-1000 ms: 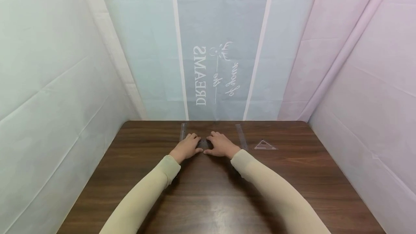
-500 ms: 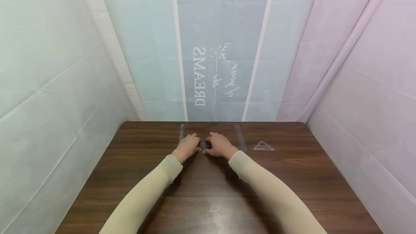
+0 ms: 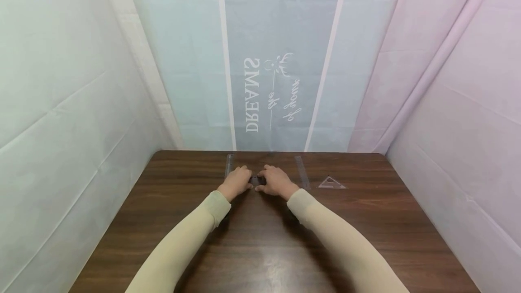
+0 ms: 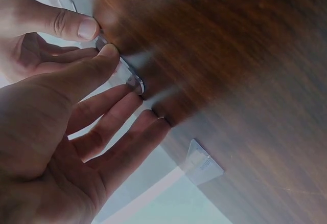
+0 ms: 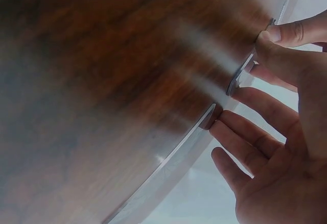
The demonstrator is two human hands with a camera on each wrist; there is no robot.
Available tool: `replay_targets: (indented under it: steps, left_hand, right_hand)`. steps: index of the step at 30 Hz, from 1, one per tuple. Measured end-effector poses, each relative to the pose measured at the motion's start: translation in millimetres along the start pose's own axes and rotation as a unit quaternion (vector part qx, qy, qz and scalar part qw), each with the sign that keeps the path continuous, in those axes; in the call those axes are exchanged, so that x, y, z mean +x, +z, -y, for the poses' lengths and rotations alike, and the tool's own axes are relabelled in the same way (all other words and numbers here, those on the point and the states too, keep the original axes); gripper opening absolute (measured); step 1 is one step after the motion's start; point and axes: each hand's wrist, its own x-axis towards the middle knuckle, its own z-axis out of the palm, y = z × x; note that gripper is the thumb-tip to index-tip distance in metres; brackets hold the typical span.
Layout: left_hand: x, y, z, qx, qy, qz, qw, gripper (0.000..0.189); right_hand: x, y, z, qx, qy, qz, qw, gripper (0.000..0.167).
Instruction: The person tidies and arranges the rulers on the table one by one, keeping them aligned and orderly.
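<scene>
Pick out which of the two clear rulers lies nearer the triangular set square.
The ruler on the right, just left of the set square. The ruler on the left, beside the left hand, is farther off.

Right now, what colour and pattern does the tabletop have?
The tabletop has brown wood grain, clearest in the head view.

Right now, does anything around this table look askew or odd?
Just the lettering on the backdrop: it runs sideways and looks mirrored. I see nothing spilled on the table; the clear piece at the fingers is too covered to judge.
</scene>
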Motion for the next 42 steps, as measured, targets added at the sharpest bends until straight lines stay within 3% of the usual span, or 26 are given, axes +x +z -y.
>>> replay_targets:
  steps: [22, 33, 42]
  left_hand:
    - [-1.7, 3.4, 2.6, 0.001, 0.03, -0.023, 0.9993, 0.023]
    - [-2.8, 4.1, 6.0, 0.008, 0.028, -0.02, 0.9994, 0.03]
    - [-9.2, 9.9, 12.8, -0.022, 0.024, -0.032, 0.999, 0.042]
  right_hand:
    - [-4.4, -2.3, 3.8, 0.028, 0.003, -0.021, 0.9994, 0.044]
    - [-2.6, -0.9, 4.6, 0.042, 0.013, -0.025, 0.9987, 0.044]
    - [-4.4, -3.0, 4.8, 0.061, 0.018, -0.028, 0.9976, 0.047]
